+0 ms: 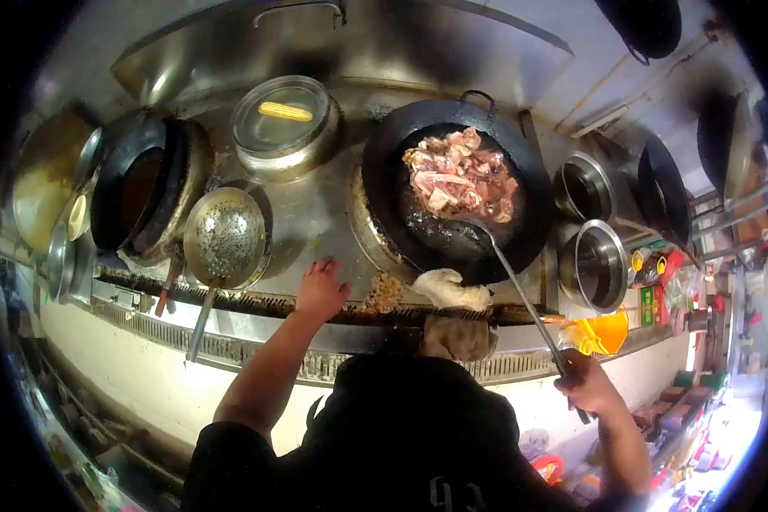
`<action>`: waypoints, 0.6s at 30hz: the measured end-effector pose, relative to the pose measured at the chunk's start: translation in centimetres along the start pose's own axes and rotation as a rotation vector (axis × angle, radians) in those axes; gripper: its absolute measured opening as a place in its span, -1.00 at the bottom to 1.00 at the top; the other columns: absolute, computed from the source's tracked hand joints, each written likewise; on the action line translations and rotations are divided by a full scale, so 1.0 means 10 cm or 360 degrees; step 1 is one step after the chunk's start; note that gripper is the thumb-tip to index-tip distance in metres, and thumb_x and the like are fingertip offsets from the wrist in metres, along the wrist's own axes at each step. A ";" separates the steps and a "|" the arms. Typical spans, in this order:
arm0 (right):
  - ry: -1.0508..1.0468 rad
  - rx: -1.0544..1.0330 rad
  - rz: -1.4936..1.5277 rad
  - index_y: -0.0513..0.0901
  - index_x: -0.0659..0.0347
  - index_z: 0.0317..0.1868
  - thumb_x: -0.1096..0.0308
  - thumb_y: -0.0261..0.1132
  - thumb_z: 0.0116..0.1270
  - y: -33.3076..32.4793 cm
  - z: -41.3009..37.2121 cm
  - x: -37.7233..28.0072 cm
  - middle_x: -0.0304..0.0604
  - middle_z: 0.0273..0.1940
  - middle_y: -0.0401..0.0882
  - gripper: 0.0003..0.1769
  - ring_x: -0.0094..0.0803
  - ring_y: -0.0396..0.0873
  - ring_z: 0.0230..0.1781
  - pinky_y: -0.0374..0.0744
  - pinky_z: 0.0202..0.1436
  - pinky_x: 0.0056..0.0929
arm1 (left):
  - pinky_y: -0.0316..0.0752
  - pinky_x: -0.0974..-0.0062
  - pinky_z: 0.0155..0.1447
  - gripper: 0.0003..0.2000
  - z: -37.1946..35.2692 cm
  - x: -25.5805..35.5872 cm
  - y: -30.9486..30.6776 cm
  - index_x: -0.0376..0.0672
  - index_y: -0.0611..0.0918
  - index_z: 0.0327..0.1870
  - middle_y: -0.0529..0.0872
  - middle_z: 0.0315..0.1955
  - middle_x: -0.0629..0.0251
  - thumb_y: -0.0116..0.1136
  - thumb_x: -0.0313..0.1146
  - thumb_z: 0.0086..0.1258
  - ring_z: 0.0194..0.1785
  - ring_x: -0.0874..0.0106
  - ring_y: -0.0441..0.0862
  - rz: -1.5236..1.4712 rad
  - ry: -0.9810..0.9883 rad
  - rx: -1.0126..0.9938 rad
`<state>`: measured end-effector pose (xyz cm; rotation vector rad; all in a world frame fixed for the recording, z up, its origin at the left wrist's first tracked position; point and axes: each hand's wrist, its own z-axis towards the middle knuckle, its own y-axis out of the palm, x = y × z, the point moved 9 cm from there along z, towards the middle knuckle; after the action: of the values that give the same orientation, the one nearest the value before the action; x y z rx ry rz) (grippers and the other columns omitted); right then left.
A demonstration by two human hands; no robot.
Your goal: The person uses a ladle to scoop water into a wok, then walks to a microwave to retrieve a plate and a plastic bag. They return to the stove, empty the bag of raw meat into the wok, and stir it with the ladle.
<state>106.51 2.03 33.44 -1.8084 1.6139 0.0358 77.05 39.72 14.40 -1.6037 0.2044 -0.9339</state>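
My right hand (587, 382) is wrapped round the handle of a long metal ladle (527, 311). The ladle's head end reaches into a large black wok (520, 154), at the lower edge of a heap of raw-looking meat pieces (462, 175). Some liquid shows in the wok below the meat. My left hand (322, 288) rests on or just over the steel stove edge, holding nothing, its fingers apart. Right of it lie a brown scrubber-like clump (382, 293) and a crumpled whitish cloth (452, 290) by the wok's near rim.
A perforated strainer (225, 237) lies left of my left hand. Behind it stands a lidded round pot (286, 158) with a corn cob (285, 112) on top. Another dark wok (128, 183) is at the left. Two steel pots (602, 266) and a yellow container (604, 333) stand at the right.
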 end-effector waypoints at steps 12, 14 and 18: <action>-0.0141 -0.1515 0.3104 0.32 0.41 0.22 0.37 -0.08 0.40 0.68 -0.14 -0.81 -0.20 -0.45 0.41 -0.57 -0.43 0.49 -0.72 0.50 -0.72 -0.44 | 0.40 0.12 0.27 -0.54 -0.12 0.04 0.19 -0.21 0.54 0.11 0.56 0.10 0.06 0.21 -0.16 0.23 0.20 0.02 0.46 0.0062 -0.0053 -0.0138; -0.0278 -0.1541 0.3152 0.27 0.51 0.21 0.38 -0.07 0.37 0.64 -0.15 -1.00 -0.09 -0.42 0.49 -0.53 -0.39 0.57 -0.65 0.62 -0.59 -0.39 | 0.40 0.12 0.27 -0.53 -0.14 -0.01 0.24 -0.21 0.54 0.11 0.56 0.11 0.05 0.22 -0.16 0.23 0.20 0.02 0.46 0.0065 -0.0041 -0.0159; -0.0422 -0.1318 0.3016 0.34 0.49 0.18 0.37 -0.04 0.37 0.45 -0.07 -1.18 -0.11 -0.44 0.49 -0.56 -0.40 0.52 -0.71 0.56 -0.67 -0.40 | 0.40 0.12 0.28 -0.53 -0.23 -0.04 0.30 -0.21 0.53 0.13 0.55 0.12 0.03 0.23 -0.18 0.22 0.21 0.00 0.45 0.0032 0.0004 -0.0201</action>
<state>99.59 11.97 37.23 0.0576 2.5821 1.8062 76.37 37.44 11.52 -1.7134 0.2855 -0.9229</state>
